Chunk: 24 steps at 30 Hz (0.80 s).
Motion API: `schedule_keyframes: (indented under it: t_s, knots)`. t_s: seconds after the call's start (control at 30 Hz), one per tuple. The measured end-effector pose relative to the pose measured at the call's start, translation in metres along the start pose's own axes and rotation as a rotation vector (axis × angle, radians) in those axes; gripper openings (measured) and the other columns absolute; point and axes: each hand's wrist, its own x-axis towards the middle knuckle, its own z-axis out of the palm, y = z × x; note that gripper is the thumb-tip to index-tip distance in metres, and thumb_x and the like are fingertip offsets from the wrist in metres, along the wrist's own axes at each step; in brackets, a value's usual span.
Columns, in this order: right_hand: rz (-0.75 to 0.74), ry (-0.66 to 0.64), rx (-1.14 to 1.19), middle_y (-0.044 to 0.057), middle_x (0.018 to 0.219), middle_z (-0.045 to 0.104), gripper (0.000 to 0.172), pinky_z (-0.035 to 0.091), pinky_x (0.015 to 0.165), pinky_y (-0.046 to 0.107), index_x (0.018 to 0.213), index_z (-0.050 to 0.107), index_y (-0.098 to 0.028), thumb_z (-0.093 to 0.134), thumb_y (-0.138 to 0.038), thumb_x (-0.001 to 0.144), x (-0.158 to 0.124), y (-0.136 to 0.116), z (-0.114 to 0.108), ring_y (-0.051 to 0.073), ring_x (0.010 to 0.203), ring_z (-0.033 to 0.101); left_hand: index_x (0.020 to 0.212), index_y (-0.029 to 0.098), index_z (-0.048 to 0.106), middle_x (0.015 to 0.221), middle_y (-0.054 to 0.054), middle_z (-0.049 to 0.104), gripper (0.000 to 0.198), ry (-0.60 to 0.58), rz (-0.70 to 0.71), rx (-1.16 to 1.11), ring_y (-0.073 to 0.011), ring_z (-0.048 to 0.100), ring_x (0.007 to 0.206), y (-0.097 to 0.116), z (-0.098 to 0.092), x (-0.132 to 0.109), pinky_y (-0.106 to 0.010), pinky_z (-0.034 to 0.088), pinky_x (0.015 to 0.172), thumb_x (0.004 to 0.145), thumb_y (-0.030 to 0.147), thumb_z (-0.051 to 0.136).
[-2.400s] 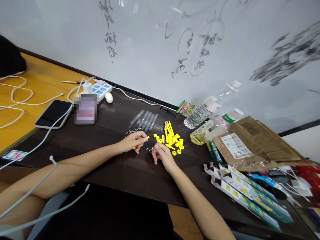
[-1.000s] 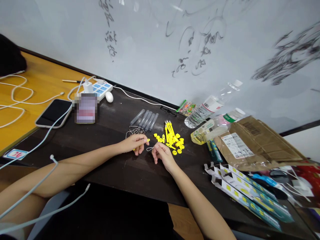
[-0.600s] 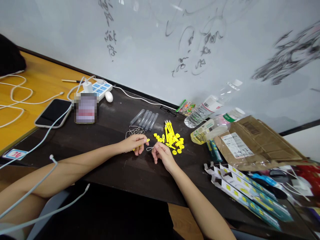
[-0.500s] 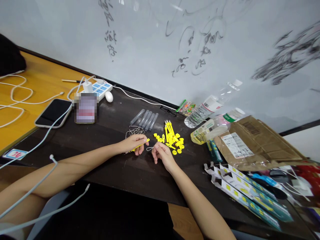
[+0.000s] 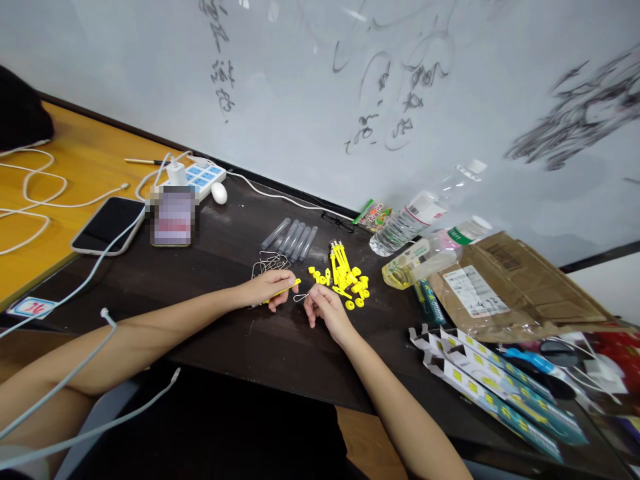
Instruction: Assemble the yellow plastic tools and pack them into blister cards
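My left hand (image 5: 273, 287) is closed on a slim yellow plastic rod (image 5: 296, 283), whose tip pokes out past the fingers. A few centimetres to its right, my right hand (image 5: 326, 308) pinches a thin metal wire loop (image 5: 301, 297), which points towards the left hand. Rod and loop are apart. Just behind my left hand lies a tangle of bent metal wires (image 5: 270, 261). Several clear plastic tubes (image 5: 291, 240) lie side by side beyond it. A heap of small yellow plastic parts (image 5: 357, 283) and yellow rods with metal ends (image 5: 340, 257) spreads behind my right hand.
Two bottles (image 5: 400, 230) lean at the back right, beside a brown parcel (image 5: 525, 287). Opened long boxes (image 5: 495, 393) lie at the right. A phone (image 5: 107, 225), a power strip (image 5: 205, 179) and white cables occupy the left. A whiteboard (image 5: 295, 100) stands behind the dark table.
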Motion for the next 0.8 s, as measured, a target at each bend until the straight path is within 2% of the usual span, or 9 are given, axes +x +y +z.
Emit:
schedule_keyframes:
  t_s: [0.33, 0.43, 0.6, 0.8]
  knots:
    - [-0.013, -0.013, -0.008, -0.005, 0.053, 0.053, 0.034, 0.038, 0.033, 0.016, 0.066, 0.049, -0.018, 0.054, -0.045, 0.085, 0.001, 0.003, -0.001, 0.006, 0.038, 0.046, 0.085, 0.016, 0.049, 0.043, 0.009, 0.046, 0.036, -0.016, -0.009, 0.003, -0.0047, 0.038, 0.033, -0.002, 0.0, -0.001, -0.019, 0.047, 0.041, 0.088, 0.052, 0.045]
    - [-0.018, -0.025, -0.027, -0.005, 0.053, 0.052, 0.035, 0.039, 0.033, 0.017, 0.066, 0.048, -0.018, 0.053, -0.046, 0.085, 0.001, 0.002, -0.001, 0.006, 0.037, 0.045, 0.085, 0.016, 0.05, 0.042, 0.009, 0.047, 0.036, -0.033, -0.052, 0.029, -0.005, 0.039, 0.032, 0.0, -0.001, -0.002, -0.019, 0.046, 0.04, 0.088, 0.052, 0.045]
    - [-0.005, -0.123, -0.094, -0.005, 0.052, 0.052, 0.036, 0.039, 0.035, 0.016, 0.065, 0.045, -0.018, 0.052, -0.046, 0.086, -0.001, -0.001, 0.0, 0.006, 0.037, 0.046, 0.086, 0.016, 0.053, 0.044, 0.007, 0.051, 0.039, -0.213, -0.212, 0.153, -0.0063, 0.045, 0.031, 0.008, -0.001, -0.008, -0.017, 0.041, 0.038, 0.086, 0.055, 0.047]
    - [0.046, -0.26, -0.216, -0.005, 0.055, 0.052, 0.036, 0.034, 0.036, 0.016, 0.069, 0.047, -0.017, 0.047, -0.046, 0.089, -0.005, -0.005, 0.0, 0.004, 0.037, 0.041, 0.086, 0.015, 0.055, 0.049, 0.005, 0.055, 0.042, -0.356, -0.249, 0.218, -0.0072, 0.049, 0.036, 0.012, 0.003, -0.013, -0.016, 0.038, 0.04, 0.086, 0.056, 0.047]
